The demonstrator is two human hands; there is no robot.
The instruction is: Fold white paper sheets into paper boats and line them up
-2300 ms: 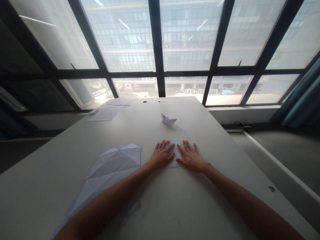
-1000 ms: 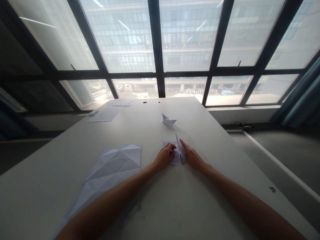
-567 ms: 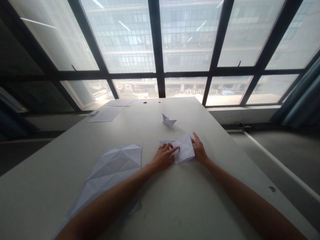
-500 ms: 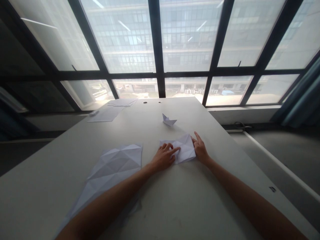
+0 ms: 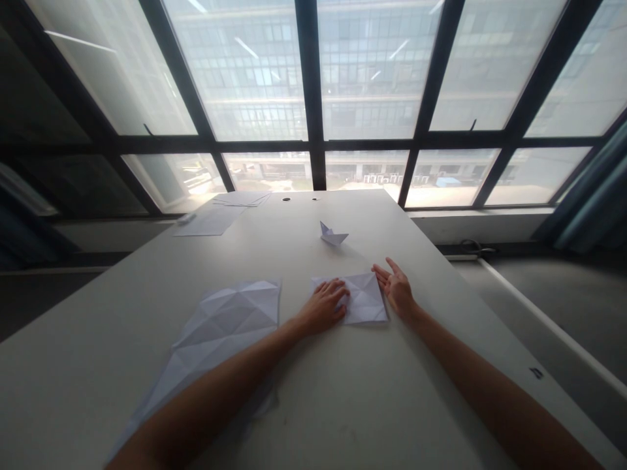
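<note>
— Can you read any word on these papers?
— No. The folded paper point(image 5: 366, 300) and the creased sheet point(image 5: 230, 314) show no print. Only a dark mark point(image 5: 535, 373) near the table point(image 5: 353, 398) edge, too small to read.

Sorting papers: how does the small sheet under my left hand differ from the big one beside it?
The small sheet is squarish; the big sheet is longer and larger. The left hand rests on the small sheet; none on the big sheet. Both are white and creased.
</note>
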